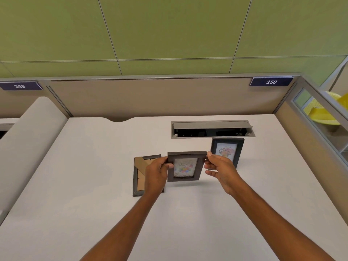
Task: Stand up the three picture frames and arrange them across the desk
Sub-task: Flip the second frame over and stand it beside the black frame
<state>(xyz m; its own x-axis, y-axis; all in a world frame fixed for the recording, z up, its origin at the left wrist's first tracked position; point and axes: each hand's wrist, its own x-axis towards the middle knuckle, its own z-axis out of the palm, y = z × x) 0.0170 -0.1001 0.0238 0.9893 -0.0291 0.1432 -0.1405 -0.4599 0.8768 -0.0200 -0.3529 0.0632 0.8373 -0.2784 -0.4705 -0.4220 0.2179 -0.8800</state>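
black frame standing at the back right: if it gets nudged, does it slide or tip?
Probably tips. The black frame stands upright and tall on a narrow base on the smooth desk, leaning back slightly. Its rear prop is hidden, so a push from the front likely topples it. It looks rigid; any glass could crack.

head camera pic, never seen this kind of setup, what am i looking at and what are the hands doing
There is no machine here: a person wears a camera on the head, looking forward and down, so the two bare arms reach in from the bottom edge. The surface is a white desk in a cubicle, with an open cable tray at the back. Three picture frames are on show. The left hand and right hand grip the sides of the middle brown frame, picture facing the camera. A black frame already stands upright behind the right hand. A third frame lies face down at the left, backing up.
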